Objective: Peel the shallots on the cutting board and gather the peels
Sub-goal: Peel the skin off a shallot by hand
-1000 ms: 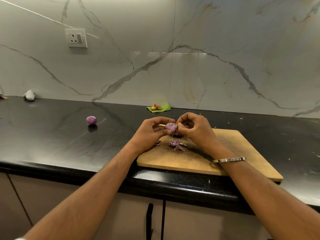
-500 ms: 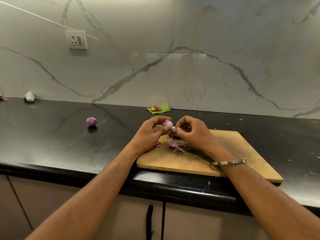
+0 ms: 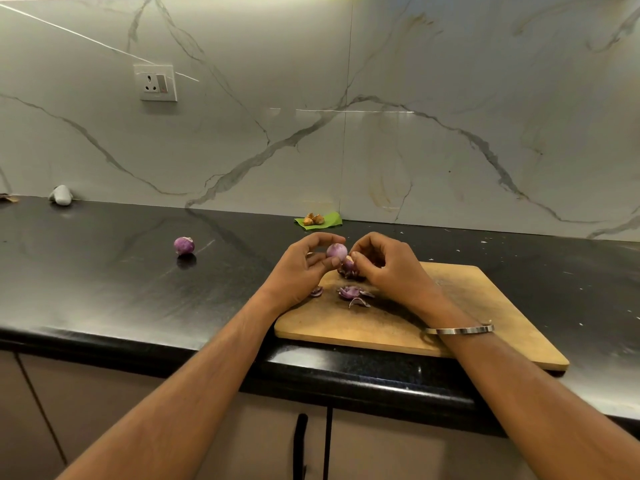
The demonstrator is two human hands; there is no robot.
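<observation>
Spanning the scene, a black stone countertop [image 3: 104, 299] is backed by a veined marble wall [image 3: 450, 116], on which a white socket plate [image 3: 158, 82] is mounted; no lettering on it can be read. A wooden cutting board [image 3: 485, 306] is laid on the counter at its front edge. Both forearms are stretched forward over the counter edge, a metal bangle [image 3: 460, 330] being worn on the right wrist. The left hand [image 3: 301, 271] is raised over the board's far left corner, and a peeled shallot [image 3: 336, 251] is pinched between its thumb and curled fingers. The right hand [image 3: 388, 268] is held just beside it, fingers curled, a strip of purple skin [image 3: 348, 268] being gripped at the shallot's underside. Loose purple peels [image 3: 353, 294] are scattered on the board beneath the hands. A second shallot [image 3: 184, 245] is left on the counter, well apart to the left.
</observation>
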